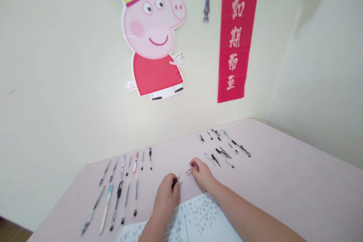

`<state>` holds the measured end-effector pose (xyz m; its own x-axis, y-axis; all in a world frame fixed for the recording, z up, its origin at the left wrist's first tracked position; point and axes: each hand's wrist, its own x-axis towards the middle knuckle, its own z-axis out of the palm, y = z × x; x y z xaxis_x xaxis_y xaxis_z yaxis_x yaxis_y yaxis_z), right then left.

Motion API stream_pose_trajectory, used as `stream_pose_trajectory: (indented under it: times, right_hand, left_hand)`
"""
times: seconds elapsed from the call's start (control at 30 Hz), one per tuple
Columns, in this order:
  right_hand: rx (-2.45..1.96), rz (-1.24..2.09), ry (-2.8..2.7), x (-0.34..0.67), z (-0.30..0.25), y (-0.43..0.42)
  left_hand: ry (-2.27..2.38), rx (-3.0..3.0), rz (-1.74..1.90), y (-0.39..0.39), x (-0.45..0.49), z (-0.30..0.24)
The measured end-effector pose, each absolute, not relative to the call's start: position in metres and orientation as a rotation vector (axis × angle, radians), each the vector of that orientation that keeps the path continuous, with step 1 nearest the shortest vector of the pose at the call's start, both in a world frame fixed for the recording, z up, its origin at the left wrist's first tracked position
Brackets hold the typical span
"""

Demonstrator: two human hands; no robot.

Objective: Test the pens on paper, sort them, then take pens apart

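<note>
My left hand [166, 196] is closed around a dark pen barrel [175, 182] whose tip points up and to the right. My right hand [202, 174] pinches a thin pen part [189, 170], perhaps a refill, aimed at the barrel. The two pieces are close together but apart, above a pink table [283, 181]. To the left lie two rows of several whole pens [119, 189]. Scattered pen parts [224, 147] lie to the upper right of my hands.
An open notebook with handwriting [195, 219] lies under my forearms at the table's near edge. The table stands in a corner of cream walls. A cartoon pig sticker [154, 38] and a red banner with characters [235, 38] hang on the wall.
</note>
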<state>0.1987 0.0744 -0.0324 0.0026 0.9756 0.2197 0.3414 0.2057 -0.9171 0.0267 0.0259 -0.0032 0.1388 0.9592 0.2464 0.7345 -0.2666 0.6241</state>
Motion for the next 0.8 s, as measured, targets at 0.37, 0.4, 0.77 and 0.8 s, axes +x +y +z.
stream_pose_trajectory:
  times: [0.37,0.4,0.77,0.8]
  right_hand:
    - [-1.507,0.465,-1.823,0.203,-0.020,0.061]
    - [-1.509,0.443,-1.840,0.203,-0.019,0.061]
    - [-1.302,0.374,-1.935,0.199,-0.007,0.054]
    - [-1.251,0.377,-1.942,0.198,-0.005,0.053]
  left_hand:
    - [1.589,2.134,0.864,0.024,0.027,0.000]
    - [1.584,2.138,0.857,0.024,0.027,0.000]
    - [1.592,2.162,0.799,0.026,0.025,0.003]
    - [1.584,2.173,0.806,0.026,0.025,0.003]
